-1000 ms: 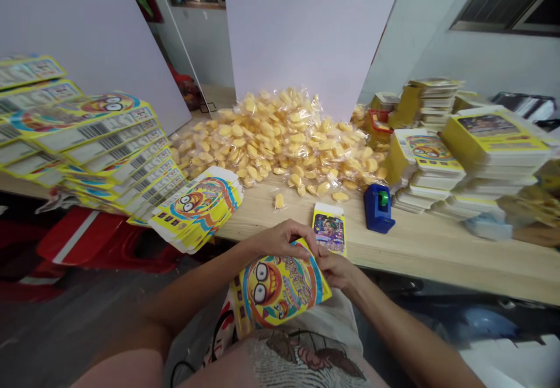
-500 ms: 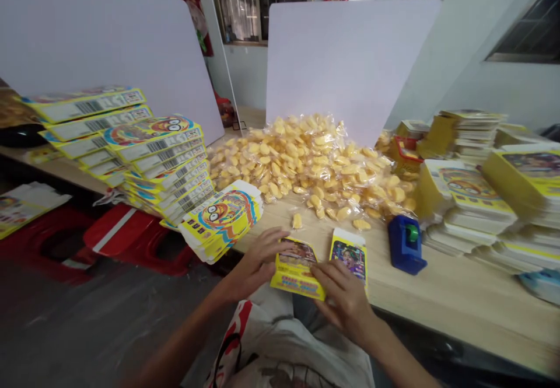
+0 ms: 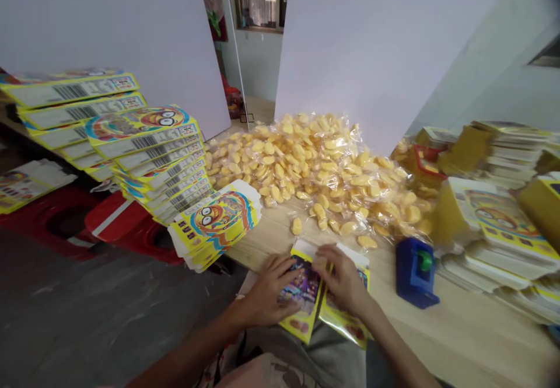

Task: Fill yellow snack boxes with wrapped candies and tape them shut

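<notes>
A yellow box point(image 3: 305, 294) with a purple picture lies at the table's front edge, its white end flap pointing away from me. My left hand point(image 3: 272, 290) rests over its left side, fingers stretched out and apart. The bent fingers of my right hand point(image 3: 343, 277) grip its right edge near the top. Partly beneath my right hand is a second yellow box point(image 3: 345, 321), overhanging the edge towards my lap. Beyond both is a big heap of yellow oval pieces in clear wrappers point(image 3: 306, 166). A single wrapped piece point(image 3: 297, 226) sits in front of it.
Tall stacks of filled-out boxes point(image 3: 149, 143) and a fanned pile of flat boxes point(image 3: 219, 219) stand left. On the right are a blue tape dispenser point(image 3: 413, 274), more box stacks point(image 3: 499, 224) and a red basket point(image 3: 426, 163). White boards point(image 3: 367, 55) stand behind; red stools point(image 3: 118, 219) are lower left.
The box was turned from its cartoon-face side to its picture side and came down from my lap to the table edge, beside the second box. My view swung right.
</notes>
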Tool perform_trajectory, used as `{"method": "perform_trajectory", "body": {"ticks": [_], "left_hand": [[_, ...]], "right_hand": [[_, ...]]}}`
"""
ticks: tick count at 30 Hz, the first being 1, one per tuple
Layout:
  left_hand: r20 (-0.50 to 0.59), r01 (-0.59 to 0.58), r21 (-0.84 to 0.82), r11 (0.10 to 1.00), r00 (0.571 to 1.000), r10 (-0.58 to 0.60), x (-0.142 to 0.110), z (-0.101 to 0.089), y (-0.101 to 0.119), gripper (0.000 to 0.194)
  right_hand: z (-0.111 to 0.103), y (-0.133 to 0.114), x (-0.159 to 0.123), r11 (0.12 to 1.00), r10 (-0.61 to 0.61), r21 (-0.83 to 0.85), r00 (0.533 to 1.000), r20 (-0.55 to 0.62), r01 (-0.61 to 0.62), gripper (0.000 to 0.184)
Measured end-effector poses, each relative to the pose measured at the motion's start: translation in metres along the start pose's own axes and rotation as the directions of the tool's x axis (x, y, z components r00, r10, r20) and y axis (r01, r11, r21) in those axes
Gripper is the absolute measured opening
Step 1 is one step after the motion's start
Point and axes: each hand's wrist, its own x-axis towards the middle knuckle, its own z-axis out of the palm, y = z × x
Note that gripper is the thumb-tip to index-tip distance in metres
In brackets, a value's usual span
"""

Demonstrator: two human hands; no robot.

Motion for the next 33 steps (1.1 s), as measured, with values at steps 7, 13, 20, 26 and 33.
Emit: {"method": "perform_trajectory", "body": {"ticks": [7, 13, 20, 26, 33], "left_hand": [[-0.304, 0.537, 0.043, 0.843, 0.811, -0.501, 0.105, -0.018, -0.048, 0.031], [-0.16, 0.537, -0.11, 0.837, 0.821, -0.548, 0.153, -0.008, -0.076, 0.017], [-0.076, 0.39, -0.532, 0.751, 0.862, -0.502, 0.16, -0.016, -0.081, 0.028], [0.045, 0.277, -0.83, 0.484, 0.898, -0.437, 0.167, -0.004, -0.06, 0.035], [0.003, 0.303, -0.811, 0.5, 0.857, -0.515, 0.177, 0.021, -0.047, 0.016]], "right_hand": [[0.012, 0.059, 0.109, 0.909, 0.097, -0.379, 0.972, -0.213, -0.174, 0.02], [0.036, 0.063, 0.149, 0.801, 0.234, -0.526, 0.958, -0.164, -0.285, 0.021], [0.014, 0.071, 0.122, 0.953, 0.301, 0.139, 0.866, -0.399, -0.268, 0.018], [0.02, 0.061, 0.097, 0.874, 0.438, 0.426, 0.758, -0.483, -0.234, 0.025], [0.021, 0.051, 0.072, 0.729, 0.62, 0.625, 0.657, -0.43, -0.279, 0.022]]}}
